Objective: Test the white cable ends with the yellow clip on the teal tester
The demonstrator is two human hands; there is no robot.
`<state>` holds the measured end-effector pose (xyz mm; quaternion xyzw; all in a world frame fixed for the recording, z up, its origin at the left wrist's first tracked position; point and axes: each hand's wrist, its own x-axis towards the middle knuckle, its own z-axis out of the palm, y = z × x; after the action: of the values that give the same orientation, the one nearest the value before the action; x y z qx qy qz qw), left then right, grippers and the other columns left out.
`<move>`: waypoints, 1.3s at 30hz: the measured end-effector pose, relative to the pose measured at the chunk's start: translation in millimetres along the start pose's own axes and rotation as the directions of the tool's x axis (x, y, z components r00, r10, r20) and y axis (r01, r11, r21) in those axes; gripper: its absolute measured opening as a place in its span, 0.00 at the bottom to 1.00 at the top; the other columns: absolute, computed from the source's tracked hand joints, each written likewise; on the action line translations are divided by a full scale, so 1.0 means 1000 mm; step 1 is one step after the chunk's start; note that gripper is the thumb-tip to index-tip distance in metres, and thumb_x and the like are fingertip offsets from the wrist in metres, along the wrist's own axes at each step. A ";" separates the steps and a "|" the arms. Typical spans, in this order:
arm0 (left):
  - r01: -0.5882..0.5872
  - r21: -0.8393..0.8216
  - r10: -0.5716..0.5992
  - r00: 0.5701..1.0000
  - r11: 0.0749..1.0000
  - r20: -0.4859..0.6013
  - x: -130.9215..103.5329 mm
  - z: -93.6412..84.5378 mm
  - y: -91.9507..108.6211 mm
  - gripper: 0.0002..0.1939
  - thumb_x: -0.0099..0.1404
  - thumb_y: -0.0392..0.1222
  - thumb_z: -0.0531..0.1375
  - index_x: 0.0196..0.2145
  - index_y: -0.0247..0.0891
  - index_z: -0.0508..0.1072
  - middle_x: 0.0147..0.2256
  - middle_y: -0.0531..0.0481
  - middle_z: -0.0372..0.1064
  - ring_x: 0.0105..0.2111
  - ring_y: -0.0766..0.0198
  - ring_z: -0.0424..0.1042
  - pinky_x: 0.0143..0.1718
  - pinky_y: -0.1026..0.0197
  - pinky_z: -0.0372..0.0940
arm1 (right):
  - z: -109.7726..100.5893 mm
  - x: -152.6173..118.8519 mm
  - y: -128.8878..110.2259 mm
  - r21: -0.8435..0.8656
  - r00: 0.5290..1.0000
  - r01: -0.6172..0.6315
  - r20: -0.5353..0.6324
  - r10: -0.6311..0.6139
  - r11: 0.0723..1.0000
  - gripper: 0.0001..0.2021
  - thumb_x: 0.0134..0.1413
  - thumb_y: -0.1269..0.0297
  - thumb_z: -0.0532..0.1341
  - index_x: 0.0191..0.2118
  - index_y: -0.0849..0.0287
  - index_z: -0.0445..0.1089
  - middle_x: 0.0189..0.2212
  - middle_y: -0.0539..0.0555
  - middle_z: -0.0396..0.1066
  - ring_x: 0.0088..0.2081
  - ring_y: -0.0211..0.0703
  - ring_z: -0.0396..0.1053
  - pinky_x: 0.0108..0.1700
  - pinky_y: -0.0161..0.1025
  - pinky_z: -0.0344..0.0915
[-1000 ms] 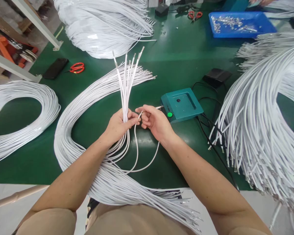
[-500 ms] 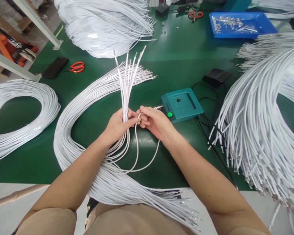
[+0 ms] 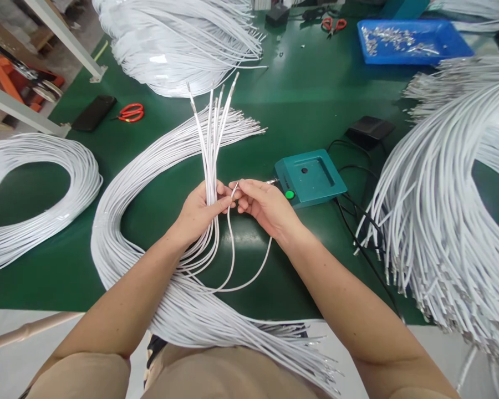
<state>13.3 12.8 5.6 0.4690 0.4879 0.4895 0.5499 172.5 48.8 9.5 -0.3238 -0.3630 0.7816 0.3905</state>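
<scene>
My left hand [image 3: 203, 208] is closed round a small bunch of white cables [image 3: 210, 149], whose metal-tipped ends fan upward. Between my two hands, a single white cable [image 3: 232, 238] has its end pinched at the fingertips. My right hand [image 3: 261, 205] is closed on that cable end; another cable loops down from beneath this hand. Just beyond its fingers a metal probe tip juts from a teal device [image 3: 311, 177] with a lit green button [image 3: 290, 195]. A large curved bundle of white cables [image 3: 112, 221] lies under my left forearm and spills over the table's front edge.
More coiled white cables lie left [image 3: 79, 188], at the back [image 3: 178, 44] and right [image 3: 432, 210]. Red-handled scissors [image 3: 131, 112] lie beside a black phone [image 3: 94, 113]. At the back right are red-handled snips [image 3: 334, 25] and a blue tray [image 3: 449, 47] of small metal parts. Black cords trail from the device.
Both hands stay almost in place. The fanned cable ends have tilted slightly left, and the pinched cable end has shifted a little upward between my fingertips.
</scene>
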 end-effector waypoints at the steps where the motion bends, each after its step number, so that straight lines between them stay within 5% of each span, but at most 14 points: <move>1: -0.001 -0.005 0.001 1.000 1.000 0.000 0.001 -0.001 0.000 0.13 0.57 0.40 0.67 0.36 0.38 0.67 0.32 0.54 0.70 0.31 0.69 0.72 0.33 0.66 0.65 | 0.001 0.000 0.000 -0.050 0.999 0.033 -0.023 -0.034 0.998 0.14 0.52 0.54 0.64 0.26 0.61 0.71 0.25 0.49 0.68 0.24 0.31 0.62 0.31 0.34 0.62; 4: 0.005 -0.009 -0.005 1.000 1.000 0.010 0.002 -0.002 -0.001 0.21 0.57 0.40 0.67 0.48 0.42 0.69 0.33 0.54 0.69 0.31 0.70 0.71 0.32 0.67 0.65 | 0.003 -0.002 0.000 -0.321 0.972 0.161 -0.113 -0.206 0.933 0.11 0.53 0.57 0.63 0.30 0.61 0.74 0.27 0.49 0.71 0.24 0.32 0.62 0.32 0.35 0.62; 7: 0.042 -0.031 -0.041 0.999 0.999 0.036 0.001 -0.002 -0.002 0.27 0.57 0.41 0.67 0.55 0.46 0.68 0.34 0.54 0.68 0.32 0.70 0.70 0.31 0.68 0.65 | 0.004 -0.003 0.003 -0.625 0.904 0.263 -0.106 -0.414 0.735 0.06 0.54 0.64 0.61 0.31 0.60 0.73 0.27 0.49 0.71 0.27 0.34 0.64 0.34 0.35 0.62; 9: 0.101 -0.083 -0.095 0.993 0.991 0.064 0.000 -0.001 -0.001 0.27 0.57 0.40 0.67 0.54 0.45 0.70 0.35 0.53 0.68 0.32 0.70 0.70 0.31 0.68 0.65 | 0.003 -0.003 0.006 -0.803 0.846 0.310 -0.011 -0.533 0.509 0.08 0.57 0.66 0.58 0.29 0.60 0.71 0.26 0.49 0.69 0.28 0.35 0.64 0.35 0.35 0.61; 11: 0.175 -0.147 -0.163 0.983 0.974 0.089 -0.001 -0.001 0.001 0.25 0.56 0.40 0.68 0.52 0.43 0.72 0.34 0.53 0.68 0.31 0.70 0.69 0.31 0.68 0.65 | 0.000 -0.004 0.007 -0.922 0.786 0.339 0.168 -0.595 0.188 0.12 0.61 0.68 0.53 0.28 0.60 0.70 0.27 0.52 0.68 0.30 0.38 0.64 0.36 0.37 0.60; 14: 0.257 -0.220 -0.241 0.966 0.941 0.095 0.001 -0.001 0.003 0.24 0.54 0.39 0.69 0.49 0.40 0.74 0.31 0.53 0.68 0.29 0.71 0.69 0.28 0.70 0.64 | -0.004 -0.004 0.005 -0.902 0.735 0.349 0.432 -0.523 -0.254 0.16 0.64 0.69 0.48 0.29 0.61 0.69 0.30 0.56 0.68 0.33 0.43 0.62 0.39 0.41 0.58; 16: 0.261 -0.221 -0.255 0.965 0.940 0.057 0.003 -0.002 0.003 0.23 0.52 0.38 0.69 0.48 0.39 0.74 0.30 0.53 0.67 0.28 0.71 0.69 0.25 0.71 0.62 | -0.007 -0.004 -0.001 -0.862 0.738 0.315 0.486 -0.469 -0.397 0.15 0.65 0.68 0.47 0.35 0.61 0.70 0.34 0.58 0.71 0.37 0.46 0.63 0.44 0.44 0.57; 19: 0.217 -0.132 -0.224 0.974 0.967 -0.045 0.006 -0.003 0.001 0.25 0.51 0.39 0.69 0.48 0.38 0.74 0.30 0.53 0.67 0.28 0.69 0.71 0.22 0.70 0.59 | -0.014 -0.002 -0.010 -0.861 0.780 0.208 0.432 -0.452 -0.464 0.13 0.64 0.70 0.49 0.46 0.61 0.70 0.43 0.59 0.72 0.45 0.50 0.63 0.57 0.49 0.50; 24: 0.173 0.094 -0.166 0.983 0.980 -0.081 0.007 -0.002 -0.004 0.26 0.52 0.41 0.68 0.50 0.36 0.73 0.32 0.50 0.71 0.32 0.62 0.75 0.23 0.67 0.63 | -0.025 0.002 -0.022 -0.850 0.883 0.187 0.366 -0.295 -0.493 0.12 0.59 0.75 0.50 0.37 0.62 0.71 0.32 0.58 0.75 0.39 0.49 0.65 0.58 0.47 0.49; 32: 0.169 0.228 -0.145 0.982 0.959 -0.120 0.009 0.005 -0.002 0.24 0.54 0.40 0.65 0.49 0.35 0.72 0.32 0.50 0.71 0.33 0.60 0.77 0.23 0.67 0.66 | -0.026 0.006 -0.027 -0.833 0.874 0.199 0.389 -0.290 -0.516 0.11 0.54 0.78 0.52 0.34 0.62 0.71 0.28 0.58 0.72 0.36 0.50 0.61 0.50 0.45 0.54; 39: 0.168 0.275 -0.133 0.981 0.947 -0.140 0.014 0.009 -0.006 0.18 0.52 0.39 0.66 0.42 0.33 0.75 0.31 0.48 0.74 0.30 0.60 0.76 0.24 0.65 0.68 | -0.025 0.006 -0.025 -0.844 0.875 0.179 0.371 -0.310 -0.505 0.12 0.54 0.78 0.51 0.34 0.60 0.71 0.26 0.56 0.71 0.37 0.50 0.60 0.55 0.49 0.54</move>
<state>23.4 25.7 -0.5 0.4748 0.6199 0.3976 0.4819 198.7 73.1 15.8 -0.4268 -0.8945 -0.0234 0.1314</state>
